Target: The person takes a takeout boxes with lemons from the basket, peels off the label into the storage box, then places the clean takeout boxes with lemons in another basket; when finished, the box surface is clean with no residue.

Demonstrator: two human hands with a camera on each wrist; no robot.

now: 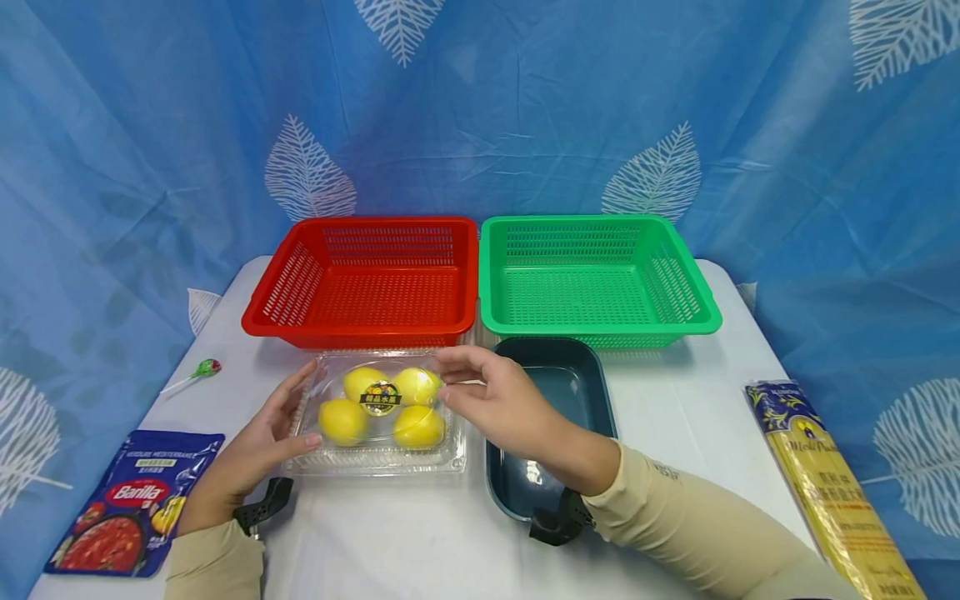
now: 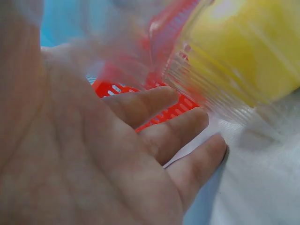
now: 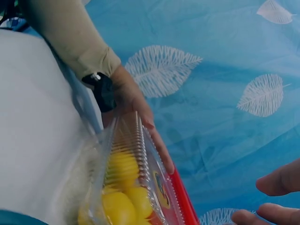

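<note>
A clear plastic fruit box point(image 1: 378, 457) holds several yellow lemons point(image 1: 343, 422) under a lid with a dark round label point(image 1: 380, 398). My left hand point(image 1: 258, 442) holds the box's left side, thumb at the front and fingers toward the back. In the left wrist view, the other fingers of the left hand point(image 2: 173, 136) spread loosely below the box. Over the upper right corner of the box is my right hand point(image 1: 510, 400), fingers loosely bent. The right wrist view shows the right hand's fingertips point(image 3: 276, 197) apart from the box point(image 3: 126, 164).
A red basket point(image 1: 360, 333) and a green basket point(image 1: 600, 329) stand side by side behind. A dark blue dish point(image 1: 607, 400) sits under my right forearm. At left lie a lollipop point(image 1: 202, 368) and a Barilla pouch point(image 1: 135, 500); at right, a yellow pasta packet point(image 1: 832, 492).
</note>
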